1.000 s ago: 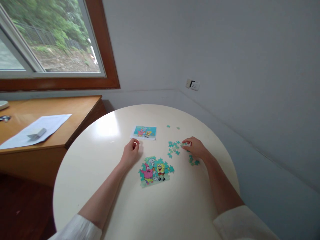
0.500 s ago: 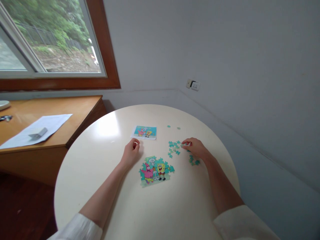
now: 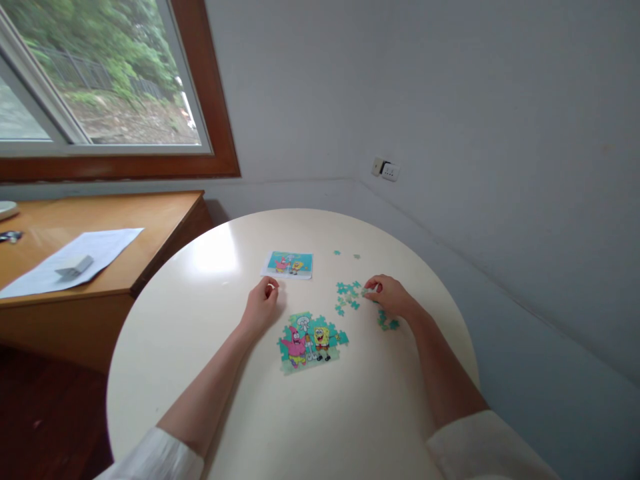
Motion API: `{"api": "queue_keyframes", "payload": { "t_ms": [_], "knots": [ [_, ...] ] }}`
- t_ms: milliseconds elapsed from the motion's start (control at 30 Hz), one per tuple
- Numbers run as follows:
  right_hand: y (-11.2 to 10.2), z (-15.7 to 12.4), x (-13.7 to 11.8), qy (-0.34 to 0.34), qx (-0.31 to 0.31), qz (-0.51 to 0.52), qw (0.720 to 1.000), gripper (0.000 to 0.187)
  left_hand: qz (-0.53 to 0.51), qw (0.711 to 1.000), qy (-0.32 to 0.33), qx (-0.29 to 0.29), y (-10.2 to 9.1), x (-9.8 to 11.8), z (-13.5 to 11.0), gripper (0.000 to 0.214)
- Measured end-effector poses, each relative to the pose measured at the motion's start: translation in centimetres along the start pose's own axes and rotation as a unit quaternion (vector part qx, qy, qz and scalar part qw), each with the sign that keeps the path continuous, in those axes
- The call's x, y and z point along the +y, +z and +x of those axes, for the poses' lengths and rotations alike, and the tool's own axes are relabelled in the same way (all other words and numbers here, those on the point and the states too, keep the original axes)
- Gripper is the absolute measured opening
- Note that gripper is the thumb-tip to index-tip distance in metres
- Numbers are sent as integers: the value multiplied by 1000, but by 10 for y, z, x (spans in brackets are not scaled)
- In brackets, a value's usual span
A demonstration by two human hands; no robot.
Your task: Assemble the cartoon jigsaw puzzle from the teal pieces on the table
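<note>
My right hand [image 3: 391, 296] is closed in a pinch on a small pale-green puzzle piece [image 3: 366, 292], at the right edge of a cluster of loose puzzle pieces [image 3: 347, 289]. More pieces [image 3: 387, 321] lie just below that hand, partly covered by it. My left hand [image 3: 261, 305] rests on the table with fingers curled in, and nothing shows in it. It lies between the picture card [image 3: 290, 265] and the partly joined puzzle [image 3: 311, 343], which shows pink and yellow cartoon figures on teal. The puzzle's upper and right edges are jagged.
All of this lies on a round white table [image 3: 200, 347]. Two single pieces [image 3: 337, 253] lie apart towards its far side. On the left stands a wooden desk [image 3: 165, 207] with a paper sheet [image 3: 107, 243] and a small white box [image 3: 74, 265]. Walls rise behind and right.
Almost nothing differs. Both hands keep their places, the right one still pinching at the loose pieces; the view has shifted very slightly.
</note>
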State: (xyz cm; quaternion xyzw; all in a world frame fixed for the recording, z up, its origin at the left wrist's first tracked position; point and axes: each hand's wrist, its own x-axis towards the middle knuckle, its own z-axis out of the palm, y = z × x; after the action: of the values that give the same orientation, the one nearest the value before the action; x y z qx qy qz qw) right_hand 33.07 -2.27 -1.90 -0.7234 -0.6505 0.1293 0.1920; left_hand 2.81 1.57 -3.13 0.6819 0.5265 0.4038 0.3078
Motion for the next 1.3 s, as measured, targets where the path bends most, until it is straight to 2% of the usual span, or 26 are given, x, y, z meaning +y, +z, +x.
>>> {"api": "queue_keyframes", "payload": {
  "t_ms": [133, 533, 667, 933, 1167, 1300],
  "knots": [
    [-3, -1, -3, 10, -4, 18, 1000, 14, 3, 1000, -2, -1, -1, 1, 0, 8],
    [-1, -3, -3, -23, -52, 91, 994, 16, -5, 1000, -5, -4, 0, 0, 0, 7],
    [-1, -3, -4, -32, -62, 85, 994, 18, -2, 1000, -5, -3, 0, -1, 0, 7],
    [2, -5, -8, -31, -39, 45, 998, 19, -2, 1000, 5, -2, 1, -4, 1, 7],
    [1, -5, -11, -19, -57, 136, 989, 11, 3, 1000, 6, -3, 0, -3, 0, 7],
    [3, -4, -12, -32, -51, 185, 981, 12, 46, 998, 26, -14, 0, 5, -5, 9]
  ]
}}
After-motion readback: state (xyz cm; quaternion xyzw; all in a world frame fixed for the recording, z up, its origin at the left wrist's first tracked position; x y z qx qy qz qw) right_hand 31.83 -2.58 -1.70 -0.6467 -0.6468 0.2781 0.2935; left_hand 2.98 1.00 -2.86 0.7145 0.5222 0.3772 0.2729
